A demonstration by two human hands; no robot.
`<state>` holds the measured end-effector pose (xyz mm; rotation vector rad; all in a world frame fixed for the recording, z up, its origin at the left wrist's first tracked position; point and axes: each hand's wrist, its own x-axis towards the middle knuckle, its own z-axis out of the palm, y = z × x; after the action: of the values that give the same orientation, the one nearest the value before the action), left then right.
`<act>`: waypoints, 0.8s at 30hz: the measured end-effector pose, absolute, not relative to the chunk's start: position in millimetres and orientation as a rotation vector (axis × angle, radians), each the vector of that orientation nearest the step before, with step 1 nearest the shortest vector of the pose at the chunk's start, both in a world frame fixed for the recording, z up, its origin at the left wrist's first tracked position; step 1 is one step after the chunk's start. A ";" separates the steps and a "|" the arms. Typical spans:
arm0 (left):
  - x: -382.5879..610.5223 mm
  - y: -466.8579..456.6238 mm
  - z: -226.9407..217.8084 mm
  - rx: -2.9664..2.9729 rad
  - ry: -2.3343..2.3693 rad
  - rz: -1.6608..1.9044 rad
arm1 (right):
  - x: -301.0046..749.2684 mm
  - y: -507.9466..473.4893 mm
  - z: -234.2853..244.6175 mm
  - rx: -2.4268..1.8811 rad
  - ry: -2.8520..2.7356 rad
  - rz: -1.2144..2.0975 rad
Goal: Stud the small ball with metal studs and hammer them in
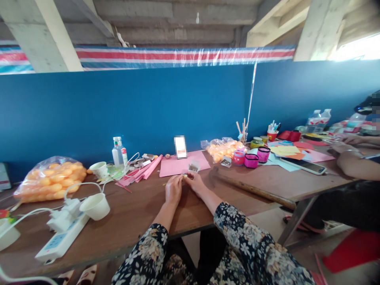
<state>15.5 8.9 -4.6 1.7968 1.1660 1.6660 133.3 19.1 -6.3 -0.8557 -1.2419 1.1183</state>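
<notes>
Just above the table, my left hand [173, 189] and my right hand [194, 184] meet with their fingertips together. Pinched between them is a small shiny gold-coloured piece [185, 177], too small to name. A pink sheet of paper [169, 168] lies right beyond my fingers. On that sheet, a small clear box [194, 165] sits just past my right hand. Behind it a phone with a bright screen [180, 148] stands upright. A small round shiny item [168, 156] rests left of the phone.
Leftward are a bag of orange balls [53, 178], a power strip [62, 237] with cables, paper cups [96, 206] and glass bottles [118, 152]. Rightward are another ball bag [222, 148], tape rolls [251, 160], a phone [304, 166] and another person's arm [353, 162]. A blue partition [148, 107] stands behind.
</notes>
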 end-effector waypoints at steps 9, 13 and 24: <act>15.4 7.4 -3.5 1.891 1.184 1.639 | 132.5 20.0 -9.1 -0.806 -1.209 1.142; 15.6 6.4 -1.6 1.805 1.164 1.639 | 133.0 18.7 -7.3 -0.815 -1.204 1.132; 17.8 3.5 -0.7 1.940 1.206 1.650 | 131.7 19.8 -7.5 -0.807 -1.162 1.185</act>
<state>17.8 3.5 -0.7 1.9400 1.2058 1.6499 131.7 19.8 -7.5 -0.8069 -1.1616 1.1845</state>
